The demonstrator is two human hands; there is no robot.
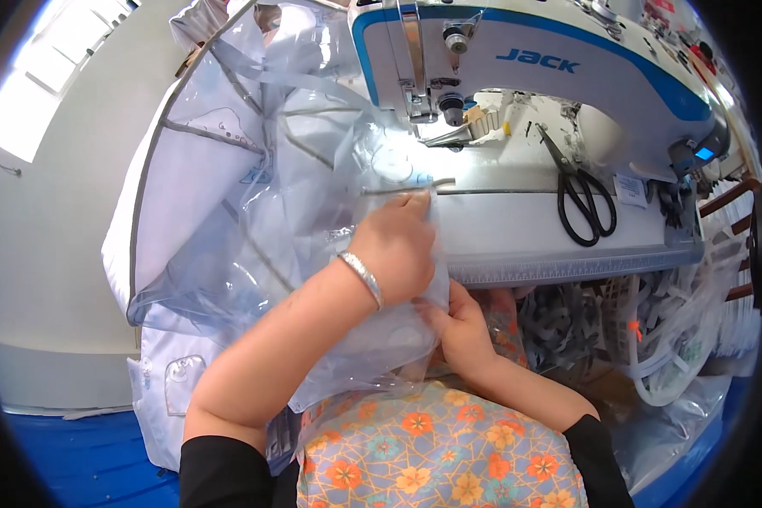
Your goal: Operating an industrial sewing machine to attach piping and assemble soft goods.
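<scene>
A large clear plastic sheet [330,254] with grey piping and white fabric panels [178,195] drapes over the left end of the sewing table. My left hand [394,245], a silver bracelet at its wrist, is closed on the sheet by its right edge, slightly blurred, its fingertips near a short grey piping end [443,181]. Lower and to the right, my right hand [461,330] pinches the sheet's hanging edge between thumb and fingers, just below the table's front edge. The white and blue sewing machine [533,59] stands beyond, its needle area above and right of my left hand.
Black-handled scissors [584,199] lie on the table [499,224], right of my hands. A ruler strip [533,269] runs along its front edge. A white plastic basket [652,330] and grey fabric scraps [559,326] are below right. A flowered cloth [440,449] covers my lap.
</scene>
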